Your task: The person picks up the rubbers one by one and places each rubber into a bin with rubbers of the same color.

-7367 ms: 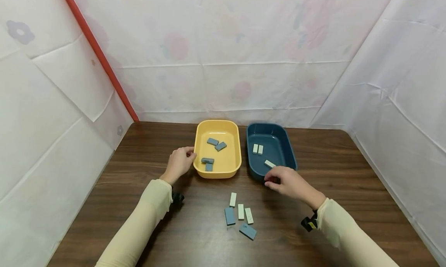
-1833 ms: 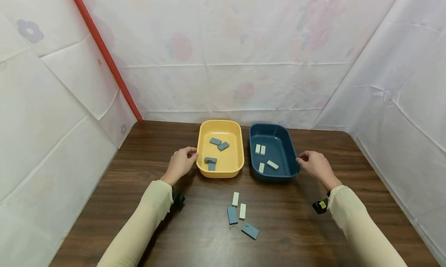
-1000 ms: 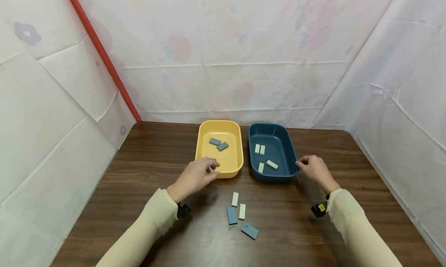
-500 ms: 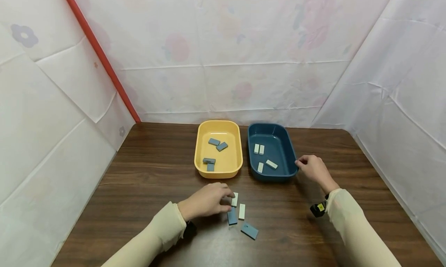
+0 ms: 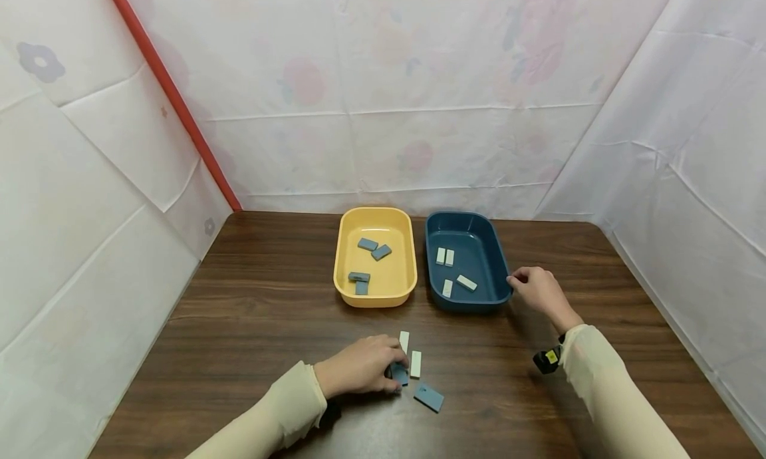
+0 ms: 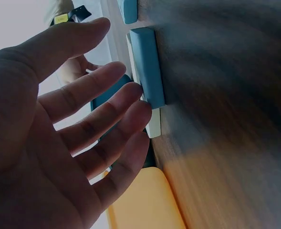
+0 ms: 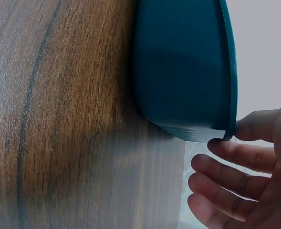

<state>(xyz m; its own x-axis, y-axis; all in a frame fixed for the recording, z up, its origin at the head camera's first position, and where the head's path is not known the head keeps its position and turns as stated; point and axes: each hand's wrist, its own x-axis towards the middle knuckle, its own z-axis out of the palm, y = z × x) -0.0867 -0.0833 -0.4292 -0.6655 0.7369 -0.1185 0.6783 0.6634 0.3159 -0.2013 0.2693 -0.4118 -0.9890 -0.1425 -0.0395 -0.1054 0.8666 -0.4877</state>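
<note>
My left hand (image 5: 361,366) is low over the table, thumb and fingers spread around a flat blue-grey block (image 5: 400,375). In the left wrist view the thumb stands well apart from that block (image 6: 149,67), and the fingertips are at its near side. Two pale green blocks (image 5: 415,364) lie close by, and a second blue-grey block (image 5: 429,397) lies nearer the front. My right hand (image 5: 541,296) pinches the rim of the dark blue tray (image 5: 501,263) at its near right corner; thumb and forefinger meet the rim in the right wrist view (image 7: 231,129).
A yellow tray (image 5: 376,301) with several blue-grey blocks inside stands at the back, left of the dark blue tray. Several pale green blocks (image 5: 467,283) lie in the dark blue tray. White patterned sheets (image 5: 383,113) hang behind and along both sides of the wooden table (image 5: 257,279).
A pale green block moved from the table into the dark blue tray. My right hand went to that tray's rim. My left hand left the yellow tray and came down to the blue-grey block.
</note>
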